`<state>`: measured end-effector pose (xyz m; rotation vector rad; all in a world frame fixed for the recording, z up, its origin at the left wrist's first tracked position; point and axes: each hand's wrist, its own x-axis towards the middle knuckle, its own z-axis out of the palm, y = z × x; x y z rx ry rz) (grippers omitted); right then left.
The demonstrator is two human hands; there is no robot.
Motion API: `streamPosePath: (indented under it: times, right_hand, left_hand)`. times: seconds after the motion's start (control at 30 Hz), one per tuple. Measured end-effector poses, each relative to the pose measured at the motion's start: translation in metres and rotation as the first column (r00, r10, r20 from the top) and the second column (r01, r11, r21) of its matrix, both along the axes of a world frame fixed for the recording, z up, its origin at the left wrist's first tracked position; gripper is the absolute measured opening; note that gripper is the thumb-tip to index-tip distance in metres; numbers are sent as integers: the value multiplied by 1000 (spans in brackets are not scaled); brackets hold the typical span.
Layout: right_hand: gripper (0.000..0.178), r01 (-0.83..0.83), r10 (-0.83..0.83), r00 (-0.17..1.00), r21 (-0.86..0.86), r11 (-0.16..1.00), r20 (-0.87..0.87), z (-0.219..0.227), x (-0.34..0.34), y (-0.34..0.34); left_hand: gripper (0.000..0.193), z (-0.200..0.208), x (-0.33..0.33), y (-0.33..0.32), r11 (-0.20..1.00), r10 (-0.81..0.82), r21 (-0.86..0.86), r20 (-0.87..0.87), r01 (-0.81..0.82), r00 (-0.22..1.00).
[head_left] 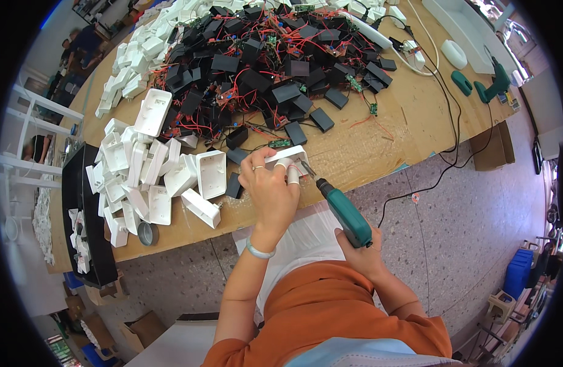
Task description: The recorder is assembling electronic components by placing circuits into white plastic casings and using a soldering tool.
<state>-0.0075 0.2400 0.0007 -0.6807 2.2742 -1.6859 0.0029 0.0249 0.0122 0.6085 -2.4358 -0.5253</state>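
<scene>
At the table's near edge, my left hand (270, 188) grips a white plastic housing (298, 151). White tape or finger covers wrap two of its fingers, and a ring and a pale bracelet show. Low on the right, my right hand (366, 252) is closed around a green electric screwdriver (347, 215). The driver tilts up and left, its bit close to the housing's right end; whether it touches a screw I cannot tell. Red wire shows by the left fingers. Just beyond the housing lies a small green circuit board (279, 143).
A heap of black boxes with red wires (251, 79) covers the middle of the table (355, 165). White housings (150, 162) pile up on the left, beside a black bin (88, 244). A second green power tool (495, 85) lies far right. A black cable (428, 177) hangs off the edge.
</scene>
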Motion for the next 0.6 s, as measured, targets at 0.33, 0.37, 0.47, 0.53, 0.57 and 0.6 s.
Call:
streamPosePath:
  times: [0.33, 0.37, 0.47, 0.53, 0.57, 0.6]
  right_hand:
    - [20, 2, -3, 997, 3, 1000, 82, -2, 0, -2]
    - [20, 2, -3, 997, 3, 1000, 82, -2, 0, -2]
    - [21, -4, 3, 997, 13, 1000, 78, 0, -1, -3]
    - [22, -22, 20, 997, 21, 1000, 75, 4, -2, -4]
    - [22, -20, 18, 997, 20, 1000, 74, 4, -3, -3]
    - [22, -18, 17, 999, 28, 999, 51, 3, -3, -3]
  left_hand:
    - [17, 2, -3, 2, 998, 32, -64, 33, -30, 999]
    - [18, 3, -3, 2, 997, 32, -71, 41, -29, 999]
    - [18, 3, -3, 2, 996, 35, -85, 47, -31, 998]
    - [18, 3, -3, 3, 996, 38, -88, 54, -34, 998]
    - [18, 3, -3, 3, 995, 41, -91, 61, -35, 997]
    - [18, 3, -3, 3, 995, 39, -91, 61, -33, 997]
